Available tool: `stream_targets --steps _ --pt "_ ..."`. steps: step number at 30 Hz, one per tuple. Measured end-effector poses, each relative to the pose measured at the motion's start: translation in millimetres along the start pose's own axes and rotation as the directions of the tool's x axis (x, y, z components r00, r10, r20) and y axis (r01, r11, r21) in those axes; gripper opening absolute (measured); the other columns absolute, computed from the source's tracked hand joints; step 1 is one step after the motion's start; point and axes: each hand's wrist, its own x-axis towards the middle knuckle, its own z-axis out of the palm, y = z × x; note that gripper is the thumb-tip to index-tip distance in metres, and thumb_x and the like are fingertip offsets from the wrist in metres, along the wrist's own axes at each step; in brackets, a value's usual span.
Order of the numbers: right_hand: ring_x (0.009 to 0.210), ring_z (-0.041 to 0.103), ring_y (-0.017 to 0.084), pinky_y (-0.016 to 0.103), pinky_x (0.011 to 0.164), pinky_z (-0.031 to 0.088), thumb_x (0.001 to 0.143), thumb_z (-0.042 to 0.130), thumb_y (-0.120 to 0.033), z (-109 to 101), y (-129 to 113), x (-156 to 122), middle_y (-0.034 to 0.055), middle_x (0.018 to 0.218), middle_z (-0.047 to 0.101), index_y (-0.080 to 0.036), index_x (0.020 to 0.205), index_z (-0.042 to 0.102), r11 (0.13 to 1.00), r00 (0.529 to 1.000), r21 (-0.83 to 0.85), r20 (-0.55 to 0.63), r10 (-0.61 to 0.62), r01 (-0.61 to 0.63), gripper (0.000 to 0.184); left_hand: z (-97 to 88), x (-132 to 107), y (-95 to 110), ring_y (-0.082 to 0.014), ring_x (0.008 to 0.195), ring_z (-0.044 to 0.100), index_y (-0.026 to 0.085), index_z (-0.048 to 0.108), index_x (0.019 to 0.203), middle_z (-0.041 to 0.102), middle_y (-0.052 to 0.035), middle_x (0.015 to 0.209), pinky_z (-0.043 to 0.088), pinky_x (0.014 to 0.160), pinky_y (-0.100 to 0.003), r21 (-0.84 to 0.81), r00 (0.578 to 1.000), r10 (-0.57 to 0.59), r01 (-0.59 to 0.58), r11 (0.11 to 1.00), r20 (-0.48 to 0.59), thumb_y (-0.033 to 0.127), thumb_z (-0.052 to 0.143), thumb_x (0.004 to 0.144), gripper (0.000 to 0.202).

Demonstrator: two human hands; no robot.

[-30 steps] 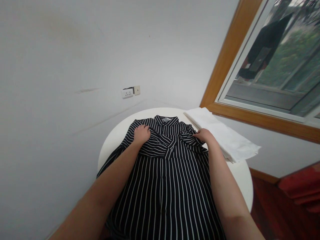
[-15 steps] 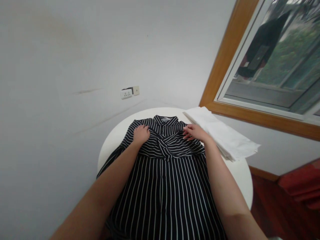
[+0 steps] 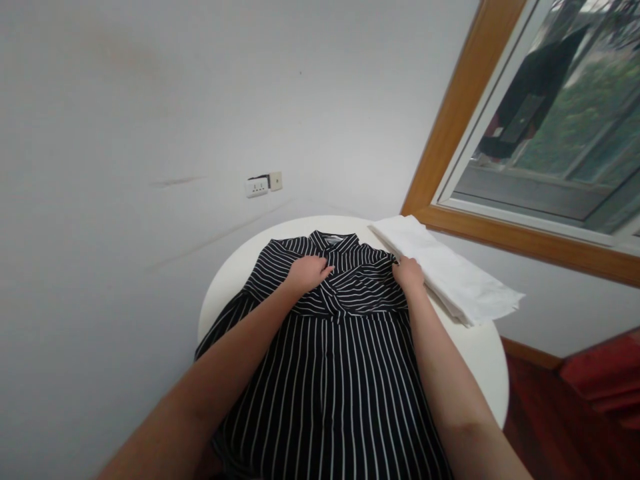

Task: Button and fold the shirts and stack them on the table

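Note:
A black shirt with white stripes (image 3: 330, 373) lies face down on a round white table (image 3: 230, 273), collar at the far side and sleeves folded across its back. My left hand (image 3: 309, 273) rests on the folded sleeves near the collar, fingers stretched flat toward the middle. My right hand (image 3: 409, 273) sits at the shirt's right shoulder edge, fingers curled onto the fabric there.
A folded white cloth (image 3: 445, 270) lies on the table's right side beside the shirt. A white wall with a socket (image 3: 257, 186) stands behind. A wood-framed window (image 3: 525, 233) is at right, with red-brown floor (image 3: 550, 427) below.
My left hand slid right from the left shoulder toward the collar's middle. My right hand moved from the middle back out to the right shoulder edge.

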Motion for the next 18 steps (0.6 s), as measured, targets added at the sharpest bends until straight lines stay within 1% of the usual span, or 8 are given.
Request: stream_targets --steps 3,5,7,10,13,16,18 --pt "0.110 0.057 0.036 0.047 0.085 0.048 0.090 0.048 -0.042 8 0 -7 0.0225 0.116 0.059 -0.010 0.119 0.059 0.995 0.993 -0.086 -0.111 0.035 -0.045 0.045 0.7 -5 9 -0.0242 0.086 0.062 0.016 0.065 0.083 0.067 -0.0123 0.089 0.043 0.073 -0.033 0.028 0.999 0.009 -0.010 1.000 0.045 0.061 0.026 0.092 0.061" --pt "0.107 0.058 0.035 0.046 0.084 0.048 0.091 0.045 -0.044 15 3 -8 0.0213 0.112 0.061 -0.010 0.115 0.060 0.994 0.992 -0.102 -0.126 0.023 -0.036 0.045 1.4 -7 12 -0.0244 0.084 0.063 0.015 0.066 0.081 0.067 -0.0126 0.088 0.044 0.072 -0.033 0.023 0.996 0.012 -0.014 1.000 0.092 0.065 0.024 0.090 0.066" --pt "0.105 0.059 0.033 0.043 0.082 0.049 0.093 0.042 -0.043 22 7 -7 0.0196 0.110 0.062 -0.011 0.112 0.061 0.995 0.992 -0.093 -0.123 0.011 -0.023 0.042 2.3 -8 14 -0.0241 0.083 0.063 0.016 0.067 0.081 0.068 -0.0123 0.087 0.044 0.071 -0.032 0.016 0.991 0.027 -0.029 0.999 0.133 0.068 0.026 0.088 0.067" --pt "0.100 0.062 0.028 0.039 0.079 0.049 0.096 0.036 -0.039 30 13 -4 0.0160 0.109 0.064 -0.016 0.112 0.061 0.998 0.994 -0.051 -0.109 0.028 -0.033 0.038 3.4 -8 18 -0.0234 0.084 0.064 0.017 0.067 0.083 0.069 -0.0110 0.089 0.044 0.071 -0.031 0.019 0.986 0.059 -0.063 0.998 0.155 0.062 0.034 0.089 0.056" --pt "0.093 0.064 0.024 0.036 0.077 0.048 0.099 0.026 -0.039 34 18 0 0.0136 0.104 0.066 -0.019 0.113 0.058 0.997 0.986 -0.018 -0.154 0.067 -0.071 0.041 0.6 -7 20 -0.0217 0.087 0.064 0.019 0.067 0.085 0.070 -0.0091 0.092 0.044 0.072 -0.030 0.018 0.987 0.072 -0.076 0.997 0.147 0.050 0.037 0.091 0.044" --pt "0.088 0.065 0.023 0.035 0.075 0.047 0.100 0.020 -0.038 36 22 1 0.0121 0.097 0.066 -0.019 0.116 0.055 0.995 0.966 -0.010 -0.238 0.097 -0.102 0.043 -7.8 -6 18 -0.0210 0.085 0.064 0.020 0.066 0.084 0.070 -0.0075 0.087 0.044 0.071 -0.029 0.005 0.991 0.048 -0.049 0.999 0.125 0.048 0.035 0.092 0.043" --pt "0.086 0.064 0.023 0.034 0.073 0.046 0.099 0.023 -0.034 36 23 2 0.0118 0.098 0.066 -0.018 0.118 0.054 0.995 0.965 -0.015 -0.245 0.091 -0.098 0.039 -13.8 -5 13 -0.0211 0.083 0.064 0.020 0.066 0.083 0.070 -0.0065 0.084 0.044 0.071 -0.029 -0.013 0.992 0.026 -0.024 1.000 0.125 0.050 0.034 0.091 0.044"
